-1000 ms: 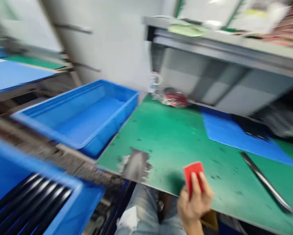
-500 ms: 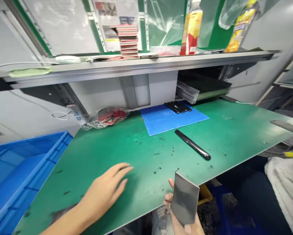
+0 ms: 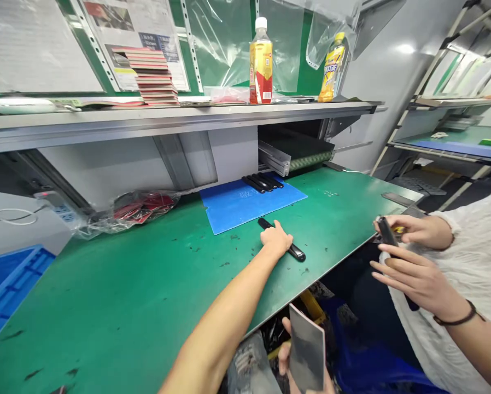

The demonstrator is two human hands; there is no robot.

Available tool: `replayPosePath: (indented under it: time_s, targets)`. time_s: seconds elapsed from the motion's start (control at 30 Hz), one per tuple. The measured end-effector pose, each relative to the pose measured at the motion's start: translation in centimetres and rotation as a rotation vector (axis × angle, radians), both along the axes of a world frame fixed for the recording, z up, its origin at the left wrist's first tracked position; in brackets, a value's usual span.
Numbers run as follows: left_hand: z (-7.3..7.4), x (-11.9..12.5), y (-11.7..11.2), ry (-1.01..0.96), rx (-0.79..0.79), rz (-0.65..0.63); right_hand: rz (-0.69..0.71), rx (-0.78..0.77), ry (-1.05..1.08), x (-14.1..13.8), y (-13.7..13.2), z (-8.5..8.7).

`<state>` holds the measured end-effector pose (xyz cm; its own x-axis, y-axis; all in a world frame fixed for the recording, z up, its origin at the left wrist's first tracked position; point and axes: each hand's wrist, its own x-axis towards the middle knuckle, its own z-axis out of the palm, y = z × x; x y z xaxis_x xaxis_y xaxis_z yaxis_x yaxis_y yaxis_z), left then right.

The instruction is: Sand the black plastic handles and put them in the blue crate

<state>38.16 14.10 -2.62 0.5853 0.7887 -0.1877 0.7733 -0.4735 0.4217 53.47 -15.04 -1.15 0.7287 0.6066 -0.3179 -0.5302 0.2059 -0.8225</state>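
Note:
Across the green table, my left hand (image 3: 275,241) is closed over the middle of a glossy black bar (image 3: 298,253), long and rounded like a handle. Both ends of the bar stick out past my fingers, and it lies on the table top. At the bottom, off the table's front edge, my right hand (image 3: 285,357) grips a thin grey rectangular pad (image 3: 307,350) with a pinkish edge, held upright. Several similar black bars (image 3: 262,183) lie side by side on a blue sheet (image 3: 229,213) beyond my left hand.
On the right, a co-worker's hands (image 3: 418,273) hold a black piece (image 3: 388,232). A shelf (image 3: 212,116) above carries bottles (image 3: 261,65) and a stack of red-edged pads (image 3: 155,76). A plastic bag (image 3: 142,208) lies back left, a blue crate (image 3: 11,290) beside the table.
My left hand has reached forward and right and closed on the black bar. The view has swung right, bringing the co-worker's hands in. My right hand still holds the pad.

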Motion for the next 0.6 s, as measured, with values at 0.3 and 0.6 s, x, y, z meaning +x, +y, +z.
replayPosePath:
  time_s: [0.3,0.6]
  targets:
    - [3.4,-3.4,-2.1,-0.396,-0.283,0.117,-0.145,0.222,0.262,-5.8,1.4,2.4]
    - [2.9,-29.5,-9.6,-1.337,-1.025,0.526,0.21,0.23,-0.223,-32.8,6.0,-6.4]
